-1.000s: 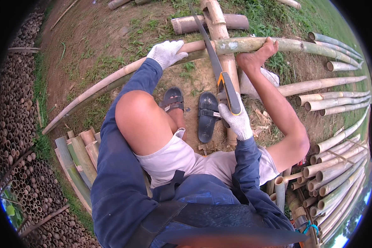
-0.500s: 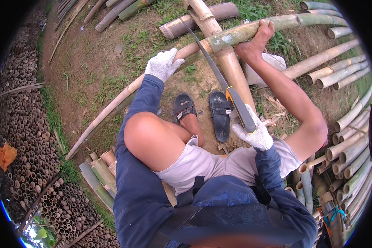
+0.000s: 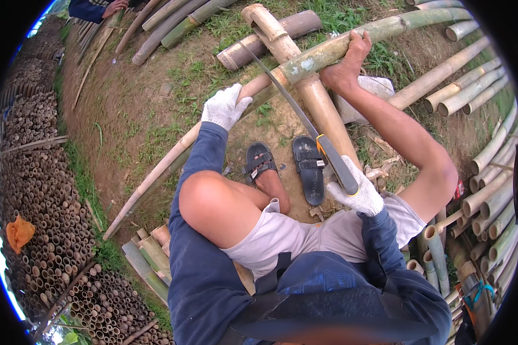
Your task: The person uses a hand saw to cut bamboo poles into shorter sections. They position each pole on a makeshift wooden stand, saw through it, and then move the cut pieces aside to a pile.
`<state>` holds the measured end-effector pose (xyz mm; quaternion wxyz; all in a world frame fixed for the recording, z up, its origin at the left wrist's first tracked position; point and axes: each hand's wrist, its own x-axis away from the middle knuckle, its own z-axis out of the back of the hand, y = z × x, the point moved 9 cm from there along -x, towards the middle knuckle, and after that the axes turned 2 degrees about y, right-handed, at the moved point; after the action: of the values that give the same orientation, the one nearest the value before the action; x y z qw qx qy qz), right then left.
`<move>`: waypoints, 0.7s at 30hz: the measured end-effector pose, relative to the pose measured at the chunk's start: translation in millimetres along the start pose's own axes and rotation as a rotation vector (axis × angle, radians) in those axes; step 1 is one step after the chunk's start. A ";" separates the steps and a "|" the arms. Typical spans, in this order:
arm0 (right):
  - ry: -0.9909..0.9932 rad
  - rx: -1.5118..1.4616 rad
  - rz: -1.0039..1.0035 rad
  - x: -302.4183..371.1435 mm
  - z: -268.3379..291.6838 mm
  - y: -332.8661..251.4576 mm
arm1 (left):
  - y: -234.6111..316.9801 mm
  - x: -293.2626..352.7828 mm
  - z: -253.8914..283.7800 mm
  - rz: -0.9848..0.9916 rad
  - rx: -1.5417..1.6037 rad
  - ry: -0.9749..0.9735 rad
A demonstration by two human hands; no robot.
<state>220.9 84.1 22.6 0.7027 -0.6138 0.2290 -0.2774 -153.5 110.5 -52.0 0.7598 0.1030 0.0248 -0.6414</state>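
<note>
My left hand (image 3: pixel 224 107), in a white knit glove, is closed round a slim pale stick (image 3: pixel 172 150) that lies along a long green bamboo pole (image 3: pixel 380 34). My gloved right hand (image 3: pixel 360 191) grips a handsaw (image 3: pixel 334 158) by its grey and orange handle. The saw's blade slants up and left, resting across the bamboo pole where the stick ends. My bare right foot (image 3: pixel 345 66) presses against the pole beyond the blade. Beneath the pole runs a thick bamboo support (image 3: pixel 326 109) with a notched far end.
A brown bamboo piece (image 3: pixel 293 26) lies under the support. Black sandals (image 3: pixel 309 172) are below me, one worn. Cut bamboo is stacked at left (image 3: pixel 46 207) and right (image 3: pixel 495 207). A pale block (image 3: pixel 368 95) sits by my foot. Another person's hand (image 3: pixel 115 8) shows at far left.
The view has shifted slightly, and another person's hand and sleeve have come in at the top left. My grips on the stick and the saw look the same.
</note>
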 end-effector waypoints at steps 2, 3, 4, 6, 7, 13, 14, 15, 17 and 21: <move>-0.001 0.004 -0.061 -20.6 -5.9 9.3 | -1.5 1.7 -5.1 0.019 -0.009 -0.032; -0.013 0.015 -0.100 -41.1 -13.7 20.7 | -0.3 1.4 -2.5 0.003 0.003 0.010; 0.033 0.167 -0.099 -65.1 -18.8 32.6 | 0.5 1.6 0.5 -0.010 0.016 0.053; 0.083 0.148 -0.007 -95.3 -24.7 43.2 | -1.8 -1.6 10.1 -0.019 0.026 0.161; 0.128 0.142 0.013 -100.9 -26.2 48.3 | -3.9 -1.6 14.3 -0.013 0.033 0.205; 0.370 0.116 0.126 -78.6 -14.7 37.5 | 15.1 12.6 19.8 -0.081 -0.021 0.274; 0.359 0.137 0.120 -75.8 -16.7 33.6 | 14.1 11.3 5.7 -0.015 0.005 0.107; 0.360 0.156 0.103 -70.4 -18.3 30.6 | 15.1 14.0 -7.4 0.024 0.037 -0.059; 0.368 0.203 0.144 -55.6 -19.6 20.6 | 12.0 12.5 -15.0 0.107 -0.009 -0.199; 0.337 0.319 0.061 15.7 -12.8 18.3 | 2.9 1.6 -16.0 0.153 0.013 -0.288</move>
<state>226.1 65.8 3.0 0.7505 -0.4329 0.3149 -0.3874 -148.8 112.4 -67.5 0.8016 0.0165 -0.0962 -0.5899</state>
